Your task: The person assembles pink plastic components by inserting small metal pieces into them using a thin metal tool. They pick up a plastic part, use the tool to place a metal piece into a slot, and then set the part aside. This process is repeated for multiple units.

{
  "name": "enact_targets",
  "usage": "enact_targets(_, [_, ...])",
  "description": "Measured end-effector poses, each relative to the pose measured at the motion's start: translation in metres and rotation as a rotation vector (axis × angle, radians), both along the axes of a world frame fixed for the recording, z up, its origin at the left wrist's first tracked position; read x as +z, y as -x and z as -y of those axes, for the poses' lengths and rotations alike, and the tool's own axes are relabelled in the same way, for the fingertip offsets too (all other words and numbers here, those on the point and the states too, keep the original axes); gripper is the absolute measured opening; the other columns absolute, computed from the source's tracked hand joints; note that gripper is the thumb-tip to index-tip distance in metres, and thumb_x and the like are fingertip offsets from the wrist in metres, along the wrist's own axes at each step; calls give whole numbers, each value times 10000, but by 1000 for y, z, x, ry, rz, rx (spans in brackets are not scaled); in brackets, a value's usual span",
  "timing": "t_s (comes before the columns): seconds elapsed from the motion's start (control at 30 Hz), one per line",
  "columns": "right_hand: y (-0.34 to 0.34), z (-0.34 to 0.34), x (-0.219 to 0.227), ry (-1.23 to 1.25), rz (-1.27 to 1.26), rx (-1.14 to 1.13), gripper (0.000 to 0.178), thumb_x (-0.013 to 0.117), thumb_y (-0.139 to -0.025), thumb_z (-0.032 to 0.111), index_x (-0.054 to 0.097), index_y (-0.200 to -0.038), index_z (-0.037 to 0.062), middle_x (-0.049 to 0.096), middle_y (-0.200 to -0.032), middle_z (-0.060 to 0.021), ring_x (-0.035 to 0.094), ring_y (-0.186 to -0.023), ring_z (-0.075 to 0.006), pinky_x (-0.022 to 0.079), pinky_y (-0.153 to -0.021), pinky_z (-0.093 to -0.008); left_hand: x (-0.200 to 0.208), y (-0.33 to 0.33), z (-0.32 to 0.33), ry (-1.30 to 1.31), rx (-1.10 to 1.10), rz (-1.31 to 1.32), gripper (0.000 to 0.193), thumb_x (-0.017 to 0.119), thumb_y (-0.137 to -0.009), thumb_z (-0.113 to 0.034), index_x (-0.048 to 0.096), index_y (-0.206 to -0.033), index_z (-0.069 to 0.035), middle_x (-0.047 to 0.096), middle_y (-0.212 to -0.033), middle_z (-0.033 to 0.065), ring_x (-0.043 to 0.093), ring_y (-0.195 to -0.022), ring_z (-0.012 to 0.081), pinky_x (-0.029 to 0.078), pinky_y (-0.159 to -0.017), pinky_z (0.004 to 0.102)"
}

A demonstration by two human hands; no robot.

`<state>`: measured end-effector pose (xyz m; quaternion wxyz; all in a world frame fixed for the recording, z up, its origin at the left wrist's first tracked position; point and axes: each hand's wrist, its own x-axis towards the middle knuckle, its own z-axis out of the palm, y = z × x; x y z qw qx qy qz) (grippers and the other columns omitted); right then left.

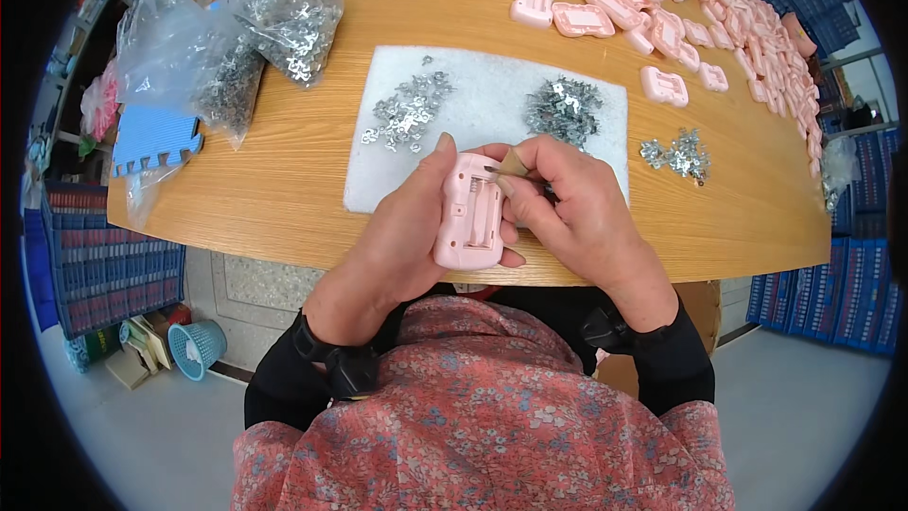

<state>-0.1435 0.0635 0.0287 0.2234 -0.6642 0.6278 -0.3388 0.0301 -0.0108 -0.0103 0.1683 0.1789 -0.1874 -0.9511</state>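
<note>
Upright before me, just past the table's near edge, is a pink plastic casing (470,218) with an open battery compartment; my left hand (392,218) is closed around it. A metal spring piece shows near the top of the compartment. My right hand (577,203) is closed in a pinch on a slim dark metal tool (490,169) that looks like tweezers, its tip at the casing's upper end. Fingers hide most of the tool. Beyond my hands lies a white foam sheet (482,85) with two piles of small metal contact pieces, flat ones (411,114) left and springy ones (565,111) right.
Many pink casings (653,0) heap across the table's far right. More metal pieces (679,153) lie right of the sheet. Clear bags of metal parts (284,14) and a blue foam mat (151,137) occupy the left. Blue crates (113,270) stand on both sides.
</note>
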Motion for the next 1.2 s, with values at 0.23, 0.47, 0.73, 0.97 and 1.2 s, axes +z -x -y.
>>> enact_targets(0.23, [-8,-4,-3,127,-170,-41,110,683,-869,85,604,-922,31,661,-871,-144,668,-734,-296,523,-620,-354,6,11,-3,86,-12,220,601,207,-1058,-500,531,-1261,-37,680,-1041,147,704,-886,262,619,-741,472])
enact_targets(0.47, [0,-11,1,12,128,-132,90,662,-880,55,607,-947,32,625,-822,-103,644,-699,-215,502,-614,-323,-4,6,1,44,-13,84,615,191,-1056,-509,427,-1392,-50,668,-985,152,692,-831,260,610,-738,471])
enact_targets(0.73, [0,-16,-2,-290,858,-131,130,632,-956,112,596,-1018,4,600,-834,23,540,-692,-28,442,-610,-204,-7,6,1,205,-154,-37,636,171,-1057,-514,378,-1440,-51,648,-980,162,681,-849,274,600,-719,418])
enact_targets(0.97, [18,-20,-8,-426,883,-140,176,659,-948,158,587,-1048,33,578,-811,42,488,-676,-13,399,-586,-180,13,1,-5,747,-66,424,395,410,-1056,-234,443,-1398,-40,610,-1095,56,630,-927,131,544,-764,275])
enact_targets(1.2, [16,-23,-16,-407,903,-101,188,672,-939,159,545,-1026,52,604,-832,28,520,-710,-12,411,-596,-182,13,6,-12,1338,25,477,348,561,-941,-30,548,-1288,-9,609,-1047,46,587,-855,92,504,-697,240])
